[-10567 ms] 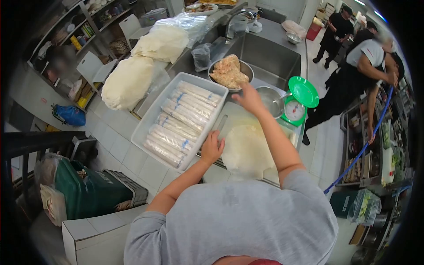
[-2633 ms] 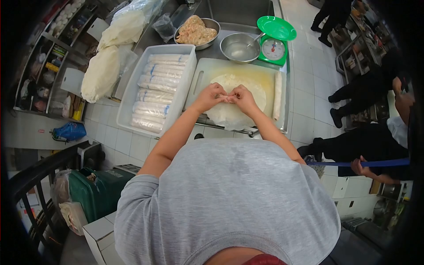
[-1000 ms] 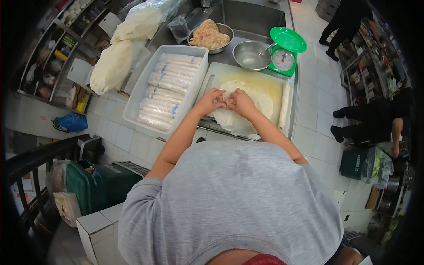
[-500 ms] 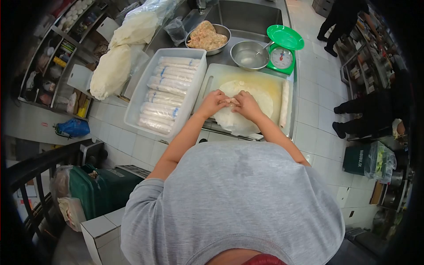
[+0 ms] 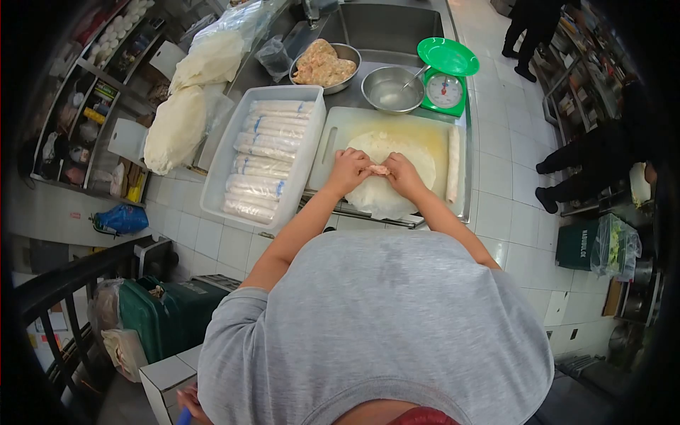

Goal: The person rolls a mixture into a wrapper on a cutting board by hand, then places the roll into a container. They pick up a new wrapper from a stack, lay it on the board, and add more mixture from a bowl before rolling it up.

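A small strip of ground meat filling [image 5: 380, 170] lies between my fingertips. My left hand [image 5: 350, 172] pinches its left end, and my right hand [image 5: 404, 177] has fingers closed on the right end. Beneath both hands, pale round wrapper sheets [image 5: 379, 198] are spread on a white cutting board [image 5: 340, 127]. One long rolled wrapper [image 5: 453, 164] rests along the board's right edge. Behind the board stand a metal bowl of ground meat [image 5: 324, 65] and another metal bowl [image 5: 392, 91] with liquid and a utensil in it.
Left of the board, a plastic tub [image 5: 309, 152] holds several wrapped rolls. A green scale [image 5: 446, 88] stands back right, near the sink [image 5: 386, 28]. Large pale dough-like sheets [image 5: 176, 127] hang at left. Other people's legs [image 5: 588, 163] show at right; another person's hand [image 5: 191, 402] appears lower left.
My hands still work at the meat strip, which now shows more clearly between them. The whole view has shifted slightly. Another person's hand with something blue has appeared at lower left.
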Available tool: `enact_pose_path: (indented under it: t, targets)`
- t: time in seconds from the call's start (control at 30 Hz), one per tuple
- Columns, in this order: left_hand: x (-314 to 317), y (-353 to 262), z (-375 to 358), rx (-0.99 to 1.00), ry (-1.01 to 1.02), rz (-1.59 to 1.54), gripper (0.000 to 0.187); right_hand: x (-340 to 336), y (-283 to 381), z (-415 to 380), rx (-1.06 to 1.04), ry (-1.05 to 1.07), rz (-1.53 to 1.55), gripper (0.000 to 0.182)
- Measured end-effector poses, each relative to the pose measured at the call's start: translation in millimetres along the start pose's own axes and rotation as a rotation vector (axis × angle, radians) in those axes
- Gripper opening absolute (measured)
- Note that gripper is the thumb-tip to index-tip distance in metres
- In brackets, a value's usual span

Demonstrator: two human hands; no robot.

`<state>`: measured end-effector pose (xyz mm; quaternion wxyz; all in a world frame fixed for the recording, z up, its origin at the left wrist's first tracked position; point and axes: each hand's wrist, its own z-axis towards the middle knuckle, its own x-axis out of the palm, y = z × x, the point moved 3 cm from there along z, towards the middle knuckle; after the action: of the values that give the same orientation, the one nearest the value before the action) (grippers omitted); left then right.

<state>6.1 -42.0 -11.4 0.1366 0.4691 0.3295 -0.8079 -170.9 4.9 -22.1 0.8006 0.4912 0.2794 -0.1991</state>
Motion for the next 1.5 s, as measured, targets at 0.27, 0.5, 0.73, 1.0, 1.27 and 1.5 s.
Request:
enact_pose_path:
  t: [0.27, 0.5, 0.73, 1.0, 1.27, 1.5]
  targets:
    - [-11, -21, 13, 0.052, 0.04, -0.021, 0.018, -17, 5, -11, 0.071, -0.066, 0.034, 0.024]
    - [-6, -24, 12, 0.039, 0.051, 0.019, 0.017, -26, 5, -12, 0.169, -0.031, 0.117, 0.024]
    - [-1, -37, 20, 0.048, 0.05, 0.098, 0.022, -26, -13, -15, 0.057, -0.086, 0.015, 0.025]
    - [4, -50, 20, 0.119, 0.078, 0.149, 0.026, -37, -1, -27, 0.05, -0.027, -0.055, 0.023]
    - [0, -59, 25, 0.11, 0.017, 0.024, 0.021, -53, 11, -31, 0.177, -0.038, 0.093, 0.016]
    - [16, -59, 29, 0.104, 0.089, 0.051, 0.029, -50, -14, -30, 0.12, 0.031, 0.038, 0.025]
